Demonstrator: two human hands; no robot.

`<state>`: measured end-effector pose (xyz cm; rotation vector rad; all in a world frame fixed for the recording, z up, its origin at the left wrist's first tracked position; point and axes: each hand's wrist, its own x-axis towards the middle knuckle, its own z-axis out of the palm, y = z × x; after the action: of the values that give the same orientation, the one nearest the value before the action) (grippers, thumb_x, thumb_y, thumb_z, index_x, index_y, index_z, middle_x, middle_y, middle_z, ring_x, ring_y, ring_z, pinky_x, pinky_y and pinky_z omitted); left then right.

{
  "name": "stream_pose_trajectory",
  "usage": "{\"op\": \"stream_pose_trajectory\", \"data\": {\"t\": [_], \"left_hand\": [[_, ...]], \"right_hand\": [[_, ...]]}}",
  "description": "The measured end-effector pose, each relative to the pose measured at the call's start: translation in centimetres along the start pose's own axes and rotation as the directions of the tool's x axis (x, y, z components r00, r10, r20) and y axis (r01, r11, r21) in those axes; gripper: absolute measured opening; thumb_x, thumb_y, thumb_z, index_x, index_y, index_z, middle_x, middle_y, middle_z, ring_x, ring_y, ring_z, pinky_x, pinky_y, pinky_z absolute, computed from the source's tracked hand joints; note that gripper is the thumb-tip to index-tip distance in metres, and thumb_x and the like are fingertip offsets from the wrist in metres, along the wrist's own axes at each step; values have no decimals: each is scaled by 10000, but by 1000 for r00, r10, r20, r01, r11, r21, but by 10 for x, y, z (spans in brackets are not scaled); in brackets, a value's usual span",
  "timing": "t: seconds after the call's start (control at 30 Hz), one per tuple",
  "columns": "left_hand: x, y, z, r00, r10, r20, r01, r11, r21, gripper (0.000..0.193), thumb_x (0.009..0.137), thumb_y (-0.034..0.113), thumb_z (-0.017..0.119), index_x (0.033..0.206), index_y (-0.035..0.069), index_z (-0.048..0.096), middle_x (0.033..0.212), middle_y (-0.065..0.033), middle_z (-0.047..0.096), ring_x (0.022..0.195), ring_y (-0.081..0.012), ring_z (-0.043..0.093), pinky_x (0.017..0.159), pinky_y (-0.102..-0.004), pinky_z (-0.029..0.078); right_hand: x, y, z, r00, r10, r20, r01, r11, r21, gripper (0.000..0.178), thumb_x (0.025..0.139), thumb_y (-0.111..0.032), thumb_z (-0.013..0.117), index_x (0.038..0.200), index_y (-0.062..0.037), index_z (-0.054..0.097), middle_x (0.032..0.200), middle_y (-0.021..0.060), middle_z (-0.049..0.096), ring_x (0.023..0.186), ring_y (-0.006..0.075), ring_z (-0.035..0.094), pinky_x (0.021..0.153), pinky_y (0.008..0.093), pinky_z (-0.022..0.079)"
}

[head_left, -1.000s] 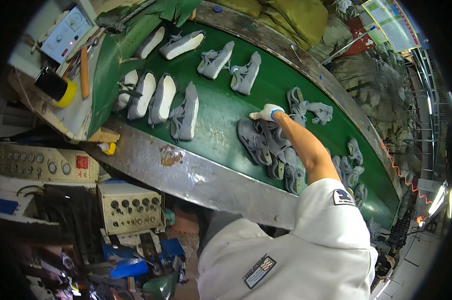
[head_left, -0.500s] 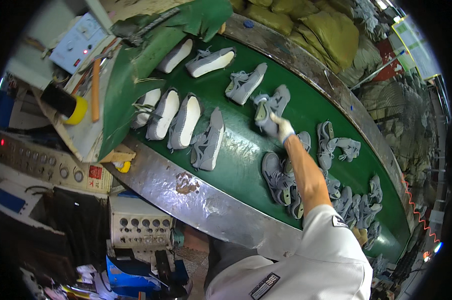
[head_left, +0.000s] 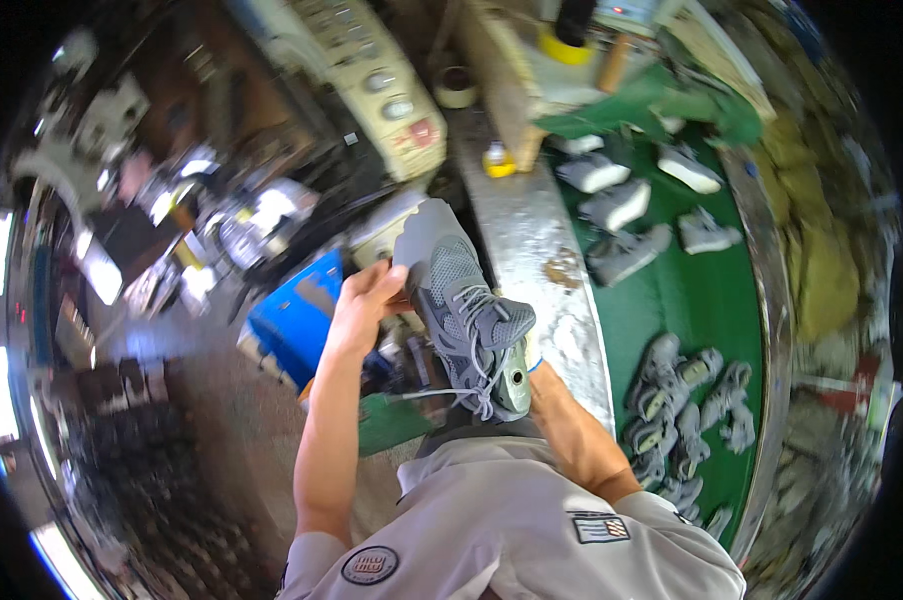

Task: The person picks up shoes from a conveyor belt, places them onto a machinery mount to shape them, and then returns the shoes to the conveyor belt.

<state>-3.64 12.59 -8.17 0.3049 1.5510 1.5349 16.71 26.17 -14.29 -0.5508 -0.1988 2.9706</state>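
Observation:
A grey sneaker [head_left: 457,300] with loose laces is held up before my body, toe pointing away and heel toward me. At the left edge of its toe, my left hand [head_left: 367,300] is closed, thumb against the side. My right hand [head_left: 534,352], in a pale glove, is at the heel; most of it is hidden behind the shoe. A greenish last with a round hole [head_left: 516,378] shows in the shoe's opening. To my right, several more grey sneakers [head_left: 687,400] stand on a green conveyor belt [head_left: 612,310].
Between me and the belt runs a worn metal edge [head_left: 532,240]. Ahead are a control panel [head_left: 392,100] with knobs and a small yellow bottle [head_left: 498,160]. A blue machine part [head_left: 297,310] stands left of my left hand. Green sacks [head_left: 812,270] lie beyond the belt.
I have turned left, away from the belt. My right hand has brought a sneaker off the belt to my front, and my left hand has come into view holding its toe.

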Motion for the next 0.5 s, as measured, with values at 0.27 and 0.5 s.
{"op": "stream_pose_trajectory", "data": {"t": [0.27, 0.5], "left_hand": [[-76, 2, -146, 868, 33, -495, -105, 987, -119, 335, 860, 57, 766, 1154, -81, 682, 1012, -133, 729, 815, -204, 722, 774, -318, 609], [-82, 3, -202, 676, 174, -716, -413, 894, -173, 428, 849, -133, 613, 1276, -112, 599, 1202, -208, 678, 935, -264, 720, 822, -344, 628]], "right_hand": [[105, 99, 81, 999, 16, 37, 9, 805, -593, 562, 971, -256, 650, 1436, 25, 506, 1295, 81, 615, 1150, 163, 575, 1012, 315, 451], [181, 154, 121, 991, -104, 88, 135, 659, -740, 544, 996, -205, 631, 1457, 45, 484, 1332, 69, 608, 1150, 125, 561, 997, 262, 452]]}}
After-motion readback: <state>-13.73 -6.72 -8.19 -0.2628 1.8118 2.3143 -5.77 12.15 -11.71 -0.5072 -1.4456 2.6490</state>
